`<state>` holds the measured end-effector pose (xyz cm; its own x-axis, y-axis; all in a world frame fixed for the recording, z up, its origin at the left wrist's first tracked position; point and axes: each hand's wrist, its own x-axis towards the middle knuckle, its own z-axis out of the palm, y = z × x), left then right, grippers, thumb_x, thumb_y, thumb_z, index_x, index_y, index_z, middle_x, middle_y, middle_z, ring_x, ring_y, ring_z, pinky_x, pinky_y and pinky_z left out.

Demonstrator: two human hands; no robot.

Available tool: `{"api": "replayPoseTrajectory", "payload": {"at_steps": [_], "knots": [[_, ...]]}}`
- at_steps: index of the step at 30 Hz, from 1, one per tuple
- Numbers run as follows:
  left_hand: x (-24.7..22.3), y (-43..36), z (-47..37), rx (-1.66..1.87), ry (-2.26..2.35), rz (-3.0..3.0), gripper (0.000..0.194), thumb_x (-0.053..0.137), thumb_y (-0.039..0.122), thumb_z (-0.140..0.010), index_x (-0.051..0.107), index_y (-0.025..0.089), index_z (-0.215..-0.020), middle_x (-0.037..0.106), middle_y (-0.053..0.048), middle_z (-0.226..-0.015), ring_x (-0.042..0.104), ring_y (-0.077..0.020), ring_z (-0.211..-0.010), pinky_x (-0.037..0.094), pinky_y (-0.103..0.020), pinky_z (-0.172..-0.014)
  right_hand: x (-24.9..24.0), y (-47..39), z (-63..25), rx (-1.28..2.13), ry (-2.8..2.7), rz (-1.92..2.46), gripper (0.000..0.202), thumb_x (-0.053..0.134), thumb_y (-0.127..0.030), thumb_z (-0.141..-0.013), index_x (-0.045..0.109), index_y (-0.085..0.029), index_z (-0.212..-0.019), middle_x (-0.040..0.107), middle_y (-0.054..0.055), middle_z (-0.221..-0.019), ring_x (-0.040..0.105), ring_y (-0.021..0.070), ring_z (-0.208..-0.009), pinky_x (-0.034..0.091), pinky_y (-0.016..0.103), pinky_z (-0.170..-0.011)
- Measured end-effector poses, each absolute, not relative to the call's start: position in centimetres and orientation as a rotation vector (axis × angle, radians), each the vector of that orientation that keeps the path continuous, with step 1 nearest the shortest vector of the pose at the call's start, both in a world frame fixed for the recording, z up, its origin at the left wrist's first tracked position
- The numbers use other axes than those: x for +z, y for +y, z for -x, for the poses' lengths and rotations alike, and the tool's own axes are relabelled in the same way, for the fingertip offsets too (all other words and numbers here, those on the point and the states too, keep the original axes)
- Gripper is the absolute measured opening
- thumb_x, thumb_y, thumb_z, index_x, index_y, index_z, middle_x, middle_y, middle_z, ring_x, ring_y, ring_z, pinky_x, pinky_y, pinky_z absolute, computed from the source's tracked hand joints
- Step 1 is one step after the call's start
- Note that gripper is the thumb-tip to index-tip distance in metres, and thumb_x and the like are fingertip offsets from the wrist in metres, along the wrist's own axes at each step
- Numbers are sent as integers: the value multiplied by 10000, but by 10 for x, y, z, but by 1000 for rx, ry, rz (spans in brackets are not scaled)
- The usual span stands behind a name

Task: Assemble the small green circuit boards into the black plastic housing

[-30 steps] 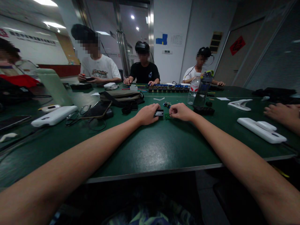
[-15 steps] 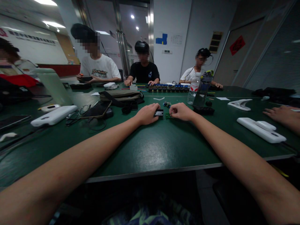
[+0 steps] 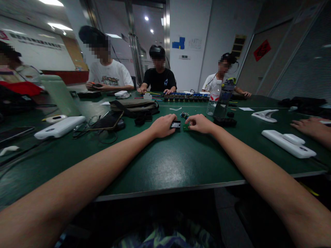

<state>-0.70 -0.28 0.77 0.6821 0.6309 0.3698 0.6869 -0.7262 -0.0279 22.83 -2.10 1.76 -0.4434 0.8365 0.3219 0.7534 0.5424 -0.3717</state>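
Observation:
My left hand (image 3: pixel 163 126) is closed around a small black case (image 3: pixel 176 122) with a grey, label-like face, held low over the green tabletop. Just to its right, my right hand (image 3: pixel 201 123) pinches a small green circuit board (image 3: pixel 186 127) at its right side. A narrow gap separates the case from the board. Beyond my fingers lies a little cluster of small parts (image 3: pixel 183 114), some of them blue, too small to name. My fingertips partly hide the board and the case.
A water bottle (image 3: pixel 214 100), a dark bottle (image 3: pixel 224 98) and a black object (image 3: pixel 224 122) stand beyond my right hand. Left are a fabric bag (image 3: pixel 131 104), a phone (image 3: pixel 108 120) and a white power bank (image 3: pixel 60 127). Another person's hand (image 3: pixel 310 126) rests at far right.
My right hand has shifted very slightly left, its index finger reaching further over the board. My left hand holds its place. Across the table, the person at right has leaned to the right.

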Motion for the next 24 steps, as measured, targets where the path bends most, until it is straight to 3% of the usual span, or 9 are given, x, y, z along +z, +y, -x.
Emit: {"api": "replayPoseTrajectory", "payload": {"at_steps": [24], "knots": [[8,-3,7,-476,-1060,2709,369,547,300,-826,491,192,-1175,627,-112,-1140,637,-273,-1033,507,-378,-910,22,-26,-227,252,-2385,1394,282,676,-106,-741,746,-163,-1009,622,-35,-696,528,104,-632,378,224,-673]]}}
